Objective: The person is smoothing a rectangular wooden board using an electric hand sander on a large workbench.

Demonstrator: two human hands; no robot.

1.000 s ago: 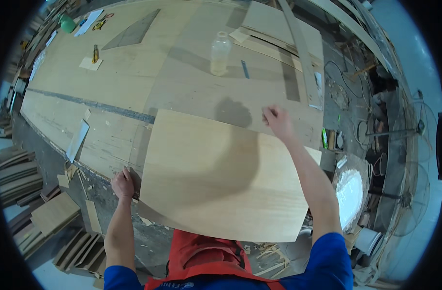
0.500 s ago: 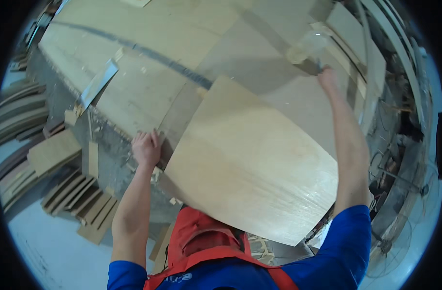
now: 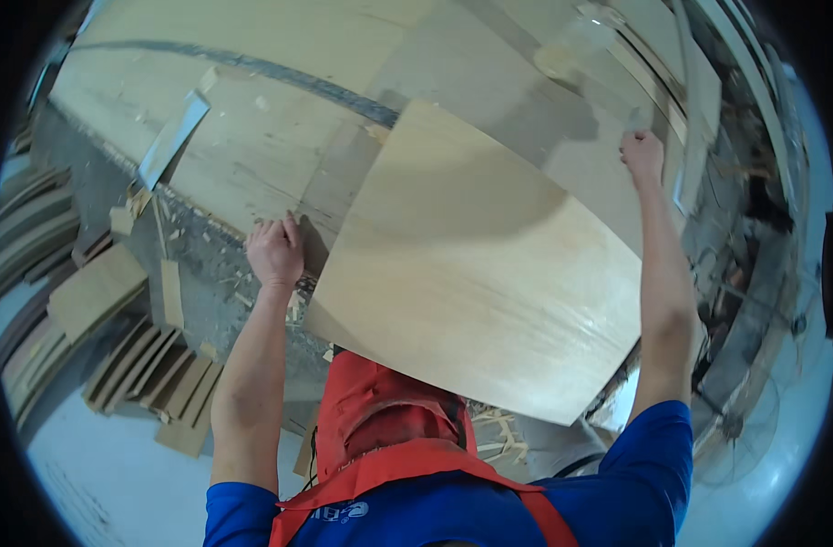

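Observation:
A large pale plywood panel (image 3: 471,273) lies in front of me, its near edge reaching over my red apron. My left hand (image 3: 275,251) rests on the worktable's near-left edge, just left of the panel, fingers resting on the surface and nothing visible in them. Beyond the panel's right corner, my right hand (image 3: 642,157) is closed around a small tool with a thin greyish, blade-like end (image 3: 635,118); its handle is hidden in the fist. A clear plastic container (image 3: 576,41) with yellowish contents stands farther off on the grey-brown board (image 3: 489,109).
A dark strip (image 3: 280,73) crosses the sheets on the table. A bluish-white strip (image 3: 175,137) lies at the left edge. Stacked curved wood pieces (image 3: 34,219) and smaller boards (image 3: 152,374) stand at the left. Long strips (image 3: 653,77) and a wire-guarded fan (image 3: 735,428) are on the right.
My right hand has drawn away from the clear container, nearer and slightly right, with the small tool. The left hand stays at the table edge. The view has shifted slightly.

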